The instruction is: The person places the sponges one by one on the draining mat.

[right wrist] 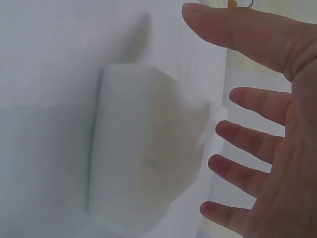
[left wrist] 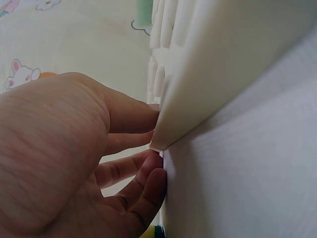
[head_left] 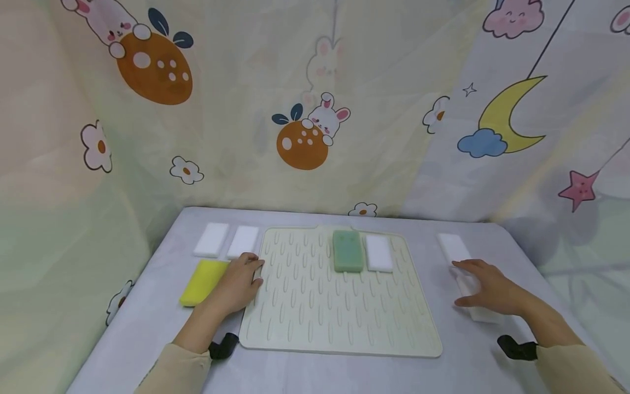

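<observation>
A: Head view, and the person's left hand (head_left: 239,282) sits at about eight o'clock on the counter (head_left: 147,323), right at the left edge of the ribbed cream mat (head_left: 315,312).

B: The left wrist camera shows it close: fingers (left wrist: 133,116) straight and relaxed, their tips touching the mat's (left wrist: 223,59) corner where it meets the counter. Nothing gripped, the hand spread wide.

A: Just beside that hand, at nine o'clock of it, lies a yellow sponge (head_left: 203,281). Whether the hand touches it, hard to tell from here.

B: Over at four o'clock, the right hand (head_left: 484,290) hovers flat over a white sponge block (head_left: 474,303) on the counter, off the mat's right edge.

A: The right wrist view has the fingers (right wrist: 247,139) splayed and straight, the white block (right wrist: 143,163) just beside the fingertips. Open, holding nothing; actual contact can't be made out.

B: Another white block (head_left: 454,247) lies just beyond it, toward two o'clock.

A: On the mat itself, up at twelve o'clock, a green sponge (head_left: 347,250) and a white sponge (head_left: 379,253) lie side by side, very close together.

B: And at ten o'clock, off the mat, two more white blocks (head_left: 227,239) lie next to each other behind the yellow one.

A: A cartoon cloth (head_left: 305,109) with rabbits, a moon and stars hangs behind the counter.
</observation>
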{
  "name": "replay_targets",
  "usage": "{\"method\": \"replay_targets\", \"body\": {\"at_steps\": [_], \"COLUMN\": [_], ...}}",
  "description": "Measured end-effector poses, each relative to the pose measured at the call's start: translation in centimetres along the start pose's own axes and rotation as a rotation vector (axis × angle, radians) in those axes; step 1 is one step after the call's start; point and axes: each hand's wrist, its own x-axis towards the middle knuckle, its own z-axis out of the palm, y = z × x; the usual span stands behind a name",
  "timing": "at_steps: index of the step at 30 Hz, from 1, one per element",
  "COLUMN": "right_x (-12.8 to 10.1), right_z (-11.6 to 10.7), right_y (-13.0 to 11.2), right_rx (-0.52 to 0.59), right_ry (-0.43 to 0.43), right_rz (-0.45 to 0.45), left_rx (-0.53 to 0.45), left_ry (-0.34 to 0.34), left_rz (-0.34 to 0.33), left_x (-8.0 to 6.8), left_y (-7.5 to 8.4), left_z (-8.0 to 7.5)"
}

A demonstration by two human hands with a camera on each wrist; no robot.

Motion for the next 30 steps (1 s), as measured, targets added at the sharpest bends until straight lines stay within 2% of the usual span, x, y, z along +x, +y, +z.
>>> {"method": "replay_targets", "body": {"at_steps": [15, 30], "right_x": [-1.4, -1.7], "right_z": [0.5, 0.5], "right_y": [1.7, 1.7], "right_rx": [0.027, 0.039], "right_ry": [-0.041, -0.067], "right_rz": [0.027, 0.058], "left_rx": [0.006, 0.004], "left_ry": [-0.009, -0.010], "left_rz": [-0.002, -0.013], "left_x": [0.0, 0.0], "left_y": [0.1, 0.1], "left_z": [-0.1, 0.0]}}
